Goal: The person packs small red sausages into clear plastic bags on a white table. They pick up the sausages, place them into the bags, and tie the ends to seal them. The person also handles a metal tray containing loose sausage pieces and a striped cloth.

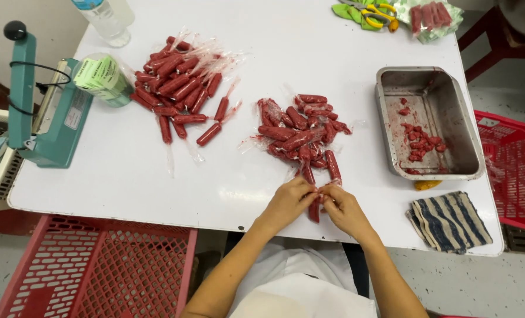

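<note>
- nearest, both hands meeting at the near edge of the white table (127,176): left hand (289,200) and right hand (342,207) with fingertips pinched together on one red sausage stick (313,211) in a clear wrapper, each grip closed on it, the stick pointing toward the body.
- step in hand, by the look of it: twisting or closing the wrapper end of this single stick; next move likely calling for a firm pinch on the thin slippery film, and a spot in one of the piles.
- to the right of the hands, a folded striped cloth (449,221), soft, dark blue and cream, lying flat near the table corner.
- just beyond the hands, a loose pile of wrapped sticks (301,132), short, round, deep red, glossy under crinkled plastic.
- farther left, a second pile (180,88), larger, with long clear wrapper tails fanned out.
- right of the middle, a metal tray (471,141), rectangular, dull steel, smeared, holding a few red meat crumbs.
- at the left edge, a teal heat sealer (45,112) with a black knob, hard and boxy; beside it a green roll in a clear cover (102,79).
- farthest, a clear plastic bottle (106,20) and yellow-handled scissors (377,13) beside a bag of more sticks.
- off the table, red plastic mesh crates (97,271) below left and at the right.
</note>
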